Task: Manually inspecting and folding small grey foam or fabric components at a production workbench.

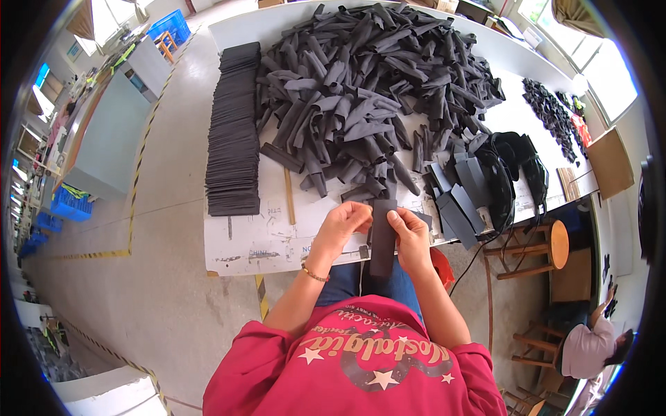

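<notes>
strip [383,246], dark grey, sits in right hand [411,234], left hand [340,227] beside it.

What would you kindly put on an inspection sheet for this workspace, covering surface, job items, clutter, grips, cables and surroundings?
Surface: white table, scuffed and marked along its near edge.
Job items: dark strip in hand at the near edge; heap of dark curled pieces beyond; neat dark stack at left.
Clutter: loose dark flat pieces and glossy black bundle at right.
Grips: right grip holds the strip, thumb on its face; left grip pinched at its upper left, contact unclear.
Cables: dark cord hanging off the near right side.
Surroundings: wooden stool and seated co-worker at right; striped floor tape at left.
</notes>
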### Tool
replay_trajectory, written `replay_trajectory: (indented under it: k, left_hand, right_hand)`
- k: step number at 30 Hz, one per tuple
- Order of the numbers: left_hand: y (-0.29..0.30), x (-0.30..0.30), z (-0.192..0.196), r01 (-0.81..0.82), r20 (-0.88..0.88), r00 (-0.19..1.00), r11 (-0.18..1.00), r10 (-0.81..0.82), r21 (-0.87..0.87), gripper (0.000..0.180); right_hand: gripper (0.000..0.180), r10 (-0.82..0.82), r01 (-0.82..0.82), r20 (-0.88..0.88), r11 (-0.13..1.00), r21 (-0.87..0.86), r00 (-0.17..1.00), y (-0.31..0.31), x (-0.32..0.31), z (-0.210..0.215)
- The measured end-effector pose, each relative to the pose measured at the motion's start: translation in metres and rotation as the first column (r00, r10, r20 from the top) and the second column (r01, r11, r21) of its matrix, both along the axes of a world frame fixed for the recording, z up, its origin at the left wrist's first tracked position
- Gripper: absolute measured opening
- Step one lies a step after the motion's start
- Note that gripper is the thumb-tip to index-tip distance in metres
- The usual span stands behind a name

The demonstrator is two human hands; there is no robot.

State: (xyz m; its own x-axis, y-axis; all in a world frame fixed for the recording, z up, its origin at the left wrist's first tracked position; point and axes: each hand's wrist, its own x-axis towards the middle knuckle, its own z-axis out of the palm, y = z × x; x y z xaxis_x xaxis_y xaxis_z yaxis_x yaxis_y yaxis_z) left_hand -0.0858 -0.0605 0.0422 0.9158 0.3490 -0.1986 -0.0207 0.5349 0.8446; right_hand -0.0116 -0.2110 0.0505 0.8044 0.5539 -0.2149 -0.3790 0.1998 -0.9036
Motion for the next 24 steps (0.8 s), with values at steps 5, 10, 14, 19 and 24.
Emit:
replay_trajectory:
  k: [5,10,14,19,24]
  left_hand:
    - [-0.005,-0.011,-0.012,0.184,-0.115,0.981,0.94,-0.157,0.288,0.02]
    - [-0.002,-0.011,-0.016,0.267,0.005,0.963,0.955,-0.27,0.128,0.017]
    - [-0.007,-0.007,-0.013,0.226,-0.015,0.974,0.974,-0.226,0.015,0.018]
    - [-0.004,0.001,-0.017,0.141,-0.026,0.99,0.976,-0.139,0.165,0.024]
    - [-0.011,-0.006,-0.012,0.141,-0.062,0.989,0.978,-0.133,0.153,0.02]
  right_hand:
    - [0.022,-0.035,0.035,0.028,0.999,0.03,0.999,0.0,0.001,-0.009]
    - [0.021,-0.021,0.022,-0.025,0.999,0.038,0.999,0.0,-0.003,0.0]
    - [0.021,-0.03,0.03,-0.006,0.999,0.026,1.0,0.0,-0.002,0.0]
    - [0.021,-0.044,0.045,0.045,0.999,-0.013,0.998,0.0,-0.003,-0.009]
    - [0.021,-0.122,0.122,0.032,0.992,0.018,0.992,0.0,0.001,-0.015]
